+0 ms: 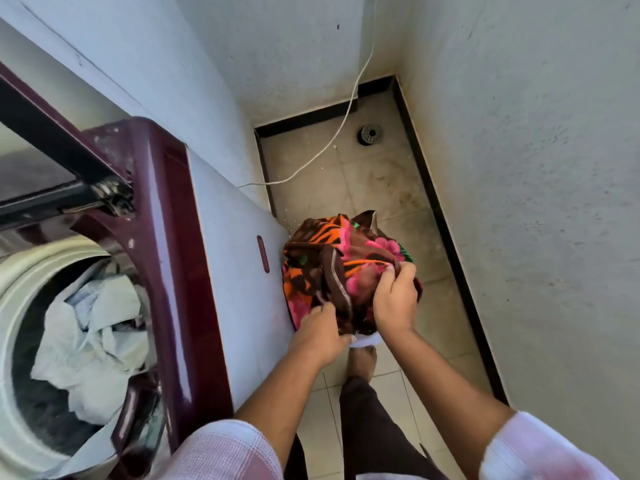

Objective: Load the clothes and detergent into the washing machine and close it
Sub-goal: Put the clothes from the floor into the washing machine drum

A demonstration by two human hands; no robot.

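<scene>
The person stands beside a top-loading washing machine (166, 237) with a maroon top frame and a white side panel. Its dark lid (45, 161) is raised at the upper left. The drum (14, 306) is open, and a heap of pale blue and white clothes (93, 334) already lies inside it. The next load, a bunched cloth (311, 268) patterned in brown, orange and pink flowers, is outside the machine. It sits low down just beside the white side panel and above the tiled floor (381, 188). Both hands are on it. The left hand (320, 336) has its fingers curled into the near edge of the bundle, its grip clamped on the fabric. The right hand (394, 299) pinches a fold on the bundle's right side, its grip likewise closed round the cloth. A small white piece (365, 340) shows under the bundle between the two wrists; what it is cannot be told. Below it a bare foot (362, 362) rests on the tiles. Farther back a white cable (343, 123) hangs down the wall and trails across the floor to the machine, and a round metal drain (370, 134) sits near the corner.
</scene>
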